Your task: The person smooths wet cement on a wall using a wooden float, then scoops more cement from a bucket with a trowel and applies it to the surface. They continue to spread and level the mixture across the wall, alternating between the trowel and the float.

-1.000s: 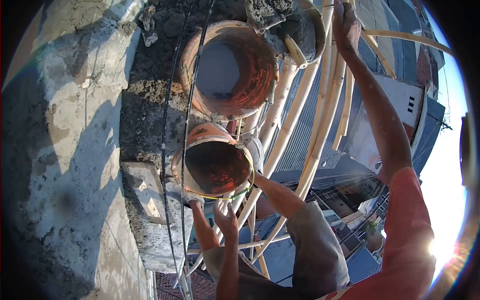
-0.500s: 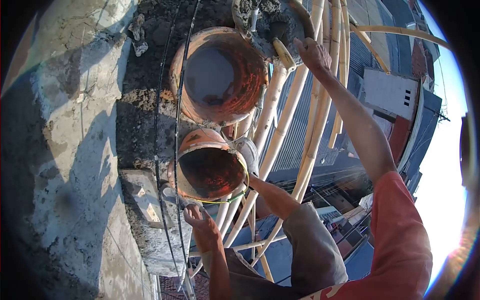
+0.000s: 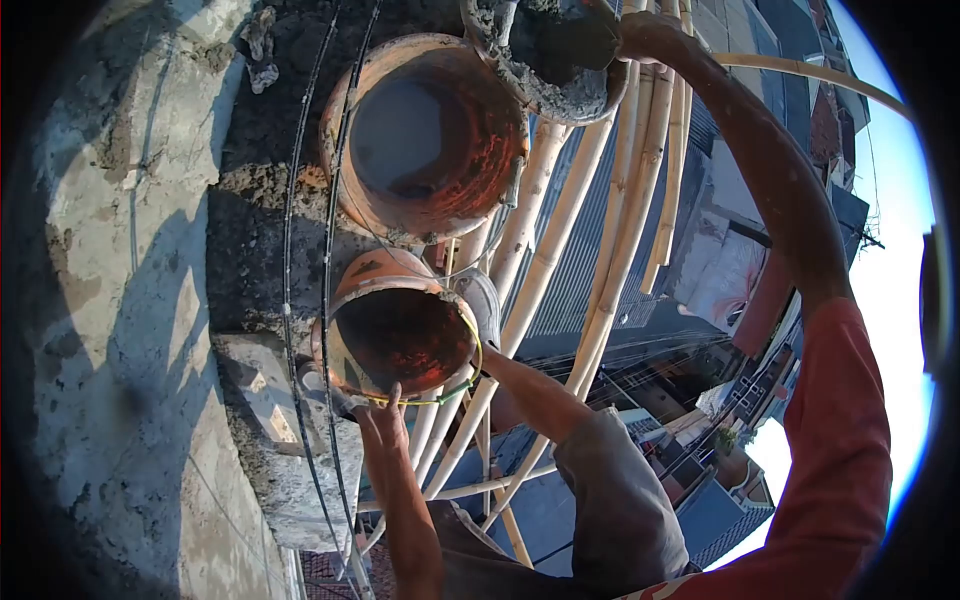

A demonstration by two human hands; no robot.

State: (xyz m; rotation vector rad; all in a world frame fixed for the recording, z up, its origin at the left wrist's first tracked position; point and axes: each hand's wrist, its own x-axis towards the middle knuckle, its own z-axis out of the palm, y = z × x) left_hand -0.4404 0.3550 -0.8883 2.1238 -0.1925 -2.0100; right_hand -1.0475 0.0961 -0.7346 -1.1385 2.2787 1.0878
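In the head view, the left hand point(image 3: 385, 430) touches the near rim of the small bucket point(image 3: 418, 362), seemingly to steady it (one finger points up); whether its fingers grip, I cannot tell. Beyond them stands the larger bucket point(image 3: 492, 155). The right hand point(image 3: 648, 40) has fingers closed on a trowel point(image 3: 582, 44), so its blade reaches over the mortar pan point(image 3: 548, 97).

- just one head-worn cam, aimed forward and steeply down
- pretty near the left hand point(image 3: 383, 432), looking past the ledge point(image 3: 255, 240) edge
- super wide, rolled sideways, sky point(image 3: 890, 310) over on the right
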